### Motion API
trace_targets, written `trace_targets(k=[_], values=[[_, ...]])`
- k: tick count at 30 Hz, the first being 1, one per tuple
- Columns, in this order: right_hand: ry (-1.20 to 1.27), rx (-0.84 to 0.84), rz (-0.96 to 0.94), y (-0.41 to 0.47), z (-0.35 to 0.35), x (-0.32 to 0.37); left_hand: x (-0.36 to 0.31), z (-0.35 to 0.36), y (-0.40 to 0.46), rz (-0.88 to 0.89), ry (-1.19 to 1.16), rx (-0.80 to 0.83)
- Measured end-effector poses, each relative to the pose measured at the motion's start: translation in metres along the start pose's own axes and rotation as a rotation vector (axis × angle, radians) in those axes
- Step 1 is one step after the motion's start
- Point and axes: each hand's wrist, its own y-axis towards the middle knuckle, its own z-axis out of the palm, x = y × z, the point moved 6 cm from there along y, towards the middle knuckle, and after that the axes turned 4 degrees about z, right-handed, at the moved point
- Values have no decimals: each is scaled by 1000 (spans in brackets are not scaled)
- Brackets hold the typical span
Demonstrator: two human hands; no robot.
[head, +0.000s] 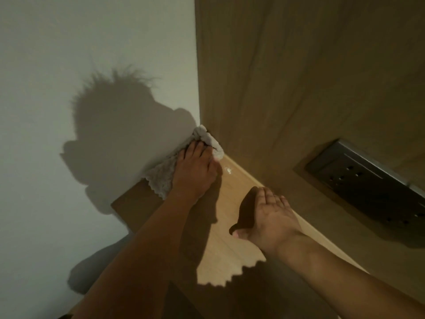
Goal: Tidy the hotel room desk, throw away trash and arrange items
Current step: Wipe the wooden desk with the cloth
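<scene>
**Cloth pressed into the desk's far corner**

The left hand lies palm down on a white cloth, fingers extended and close together, pressing it flat against the desk. The fingertips reach toward the corner where the white wall meets the wooden wall panel. The right hand is held just above the desk's back edge, palm turned up and slightly cupped, fingers relaxed and loosely together, thumb pointing back toward the person. It holds nothing that can be seen.

The cloth is a soft, nubbly fabric, like terry or microfibre, with a scalloped, wavy hem along its near edge. Its long axis runs along the foot of the white wall, from the near scalloped end up into the corner, where the far end is bunched into a crumpled lump pushed right against both walls. The middle part is hidden under the hand.

Just beside the hand, on the desk near the corner, sits a small white smear or crumb patch; what it is cannot be told.

The desk is pale wood laminate with a faint straight grain, smooth and matte. The panel behind it is a darker, browner wood grain running upward. Set into that panel to the right is a dark rectangular socket plate with a metallic rim and several small holes. Shadows of the person's head and arms fall on the white wall and across the desk.
</scene>
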Motion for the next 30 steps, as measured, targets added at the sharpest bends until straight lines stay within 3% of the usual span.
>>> trace_targets(k=[4,8,10,12,14,17,19,22,24,27,30], values=[[71,56,67,-25,4,-33,-1,-11,1,13,-74,-68],[50,71,100,-39,12,-46,-44,-2,-27,80,-64,2],[36,90,135,-44,21,-48,-72,18,-52,92,-202,48],[22,102,165,-46,29,-52,-106,29,-76,227,-332,110],[30,118,186,-46,34,-54,-125,21,-82,324,-360,64],[47,121,183,-43,35,-52,-95,-20,-71,51,-424,-177],[64,105,166,-42,37,-54,-49,-35,-65,-32,-220,-334],[99,84,145,-43,42,-57,31,-20,-65,-52,-15,-173],[107,68,146,-43,43,-58,48,-8,-68,-50,75,-82],[116,63,143,-42,42,-58,24,-4,-77,-103,88,-43],[108,62,155,-44,41,-56,-43,2,-111,83,64,71]])
